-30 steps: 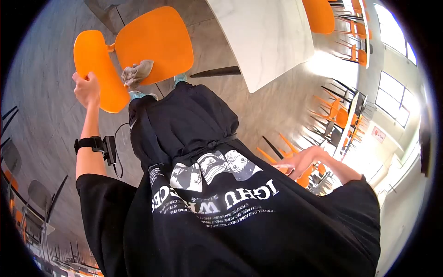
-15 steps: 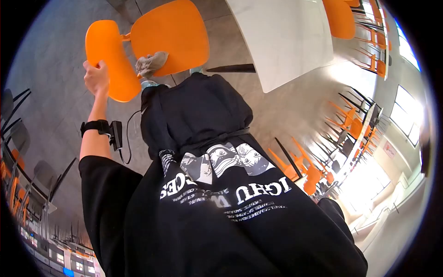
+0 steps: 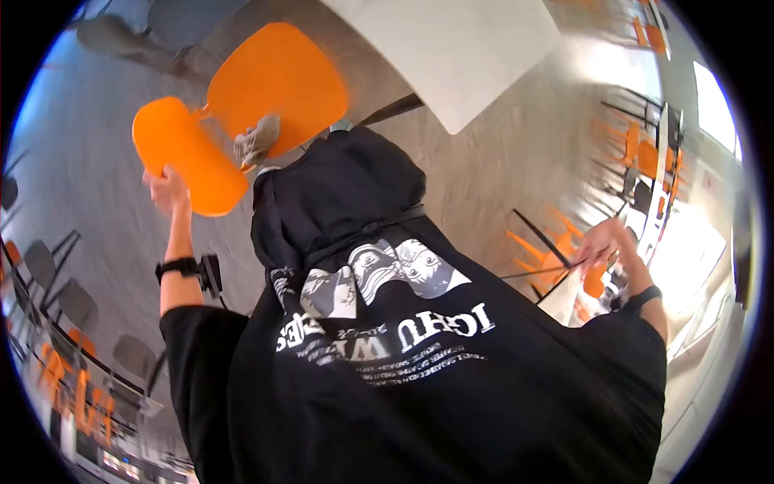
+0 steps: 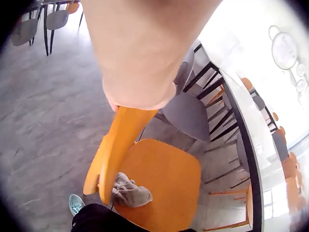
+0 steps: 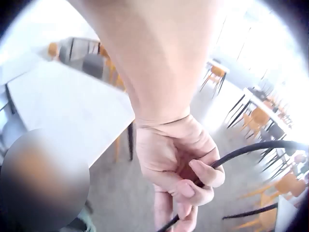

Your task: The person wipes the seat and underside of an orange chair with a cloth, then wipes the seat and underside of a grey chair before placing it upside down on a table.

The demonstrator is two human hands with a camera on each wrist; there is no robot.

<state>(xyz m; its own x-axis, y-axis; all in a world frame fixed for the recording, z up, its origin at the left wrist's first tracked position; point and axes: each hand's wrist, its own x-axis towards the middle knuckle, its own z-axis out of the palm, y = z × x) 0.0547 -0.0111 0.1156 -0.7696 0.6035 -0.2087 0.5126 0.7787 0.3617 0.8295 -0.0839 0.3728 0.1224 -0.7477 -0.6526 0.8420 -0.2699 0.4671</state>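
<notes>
My left hand [image 3: 168, 190] grips the outer edge of the orange backrest [image 3: 192, 165] of a chair. The chair's orange seat [image 3: 282, 85] holds a crumpled grey cloth [image 3: 258, 139], lying near the backrest side. In the left wrist view, the hand [image 4: 137, 94] covers the top of the backrest, so its fingers are mostly hidden. Out to the right of the body, my right hand [image 3: 601, 242] holds a thin black cord. The right wrist view shows the black cord [image 5: 251, 147] running through the curled fingers.
A white table [image 3: 451, 56] stands beyond the chair, its corner pointing toward the body. Grey chairs [image 4: 186, 116] stand near a long white table on the left wrist view's right side. Orange chairs [image 3: 548, 250] and more tables line the right. Grey floor [image 3: 484, 169] lies between.
The right hand, out of sight half a second ago, is now out to the right with the cord. The left hand keeps hold of the backrest while the head view shifts.
</notes>
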